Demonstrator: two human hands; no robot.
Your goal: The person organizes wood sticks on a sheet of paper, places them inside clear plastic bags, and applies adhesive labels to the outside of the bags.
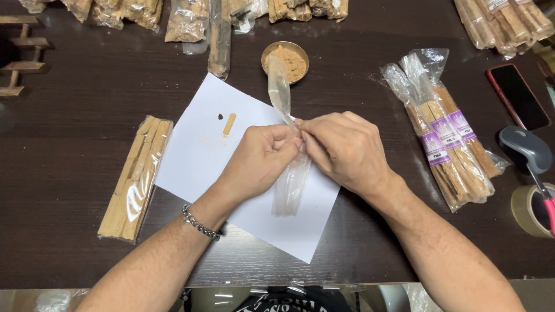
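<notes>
Both my hands meet over a white sheet of paper on a dark wooden table. My left hand and my right hand pinch the middle of a long, narrow clear plastic bag. The bag looks empty; its top end rises toward a small bowl of brown powder. A short piece of wood stick and a tiny dark speck lie on the paper to the left of my hands.
A clear pack of wood sticks lies at left. Two labelled packs lie at right, beside a phone, a tape dispenser and a tape roll. More packs line the far edge.
</notes>
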